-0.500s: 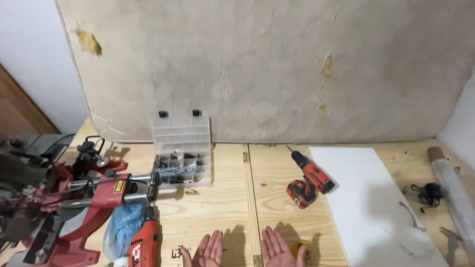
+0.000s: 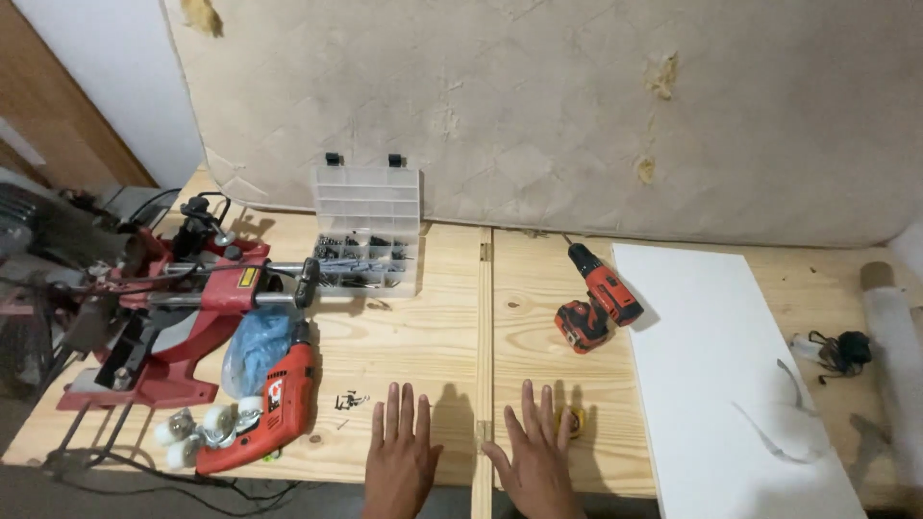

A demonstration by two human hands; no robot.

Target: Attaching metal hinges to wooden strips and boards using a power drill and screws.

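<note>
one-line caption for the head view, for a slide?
Two open hands, left hand and right hand, rest flat on a wooden workbench between a red corded drill and a cordless drill.

Only the two hands and short stretches of wrist show, at the bottom centre of the frame. The left hand (image 2: 402,459) and the right hand (image 2: 535,463) are both bare: no gloves, rings, watch or bands can be made out (the wrists run off the lower edge). No sleeve cuff reaches into view on either side.
</note>
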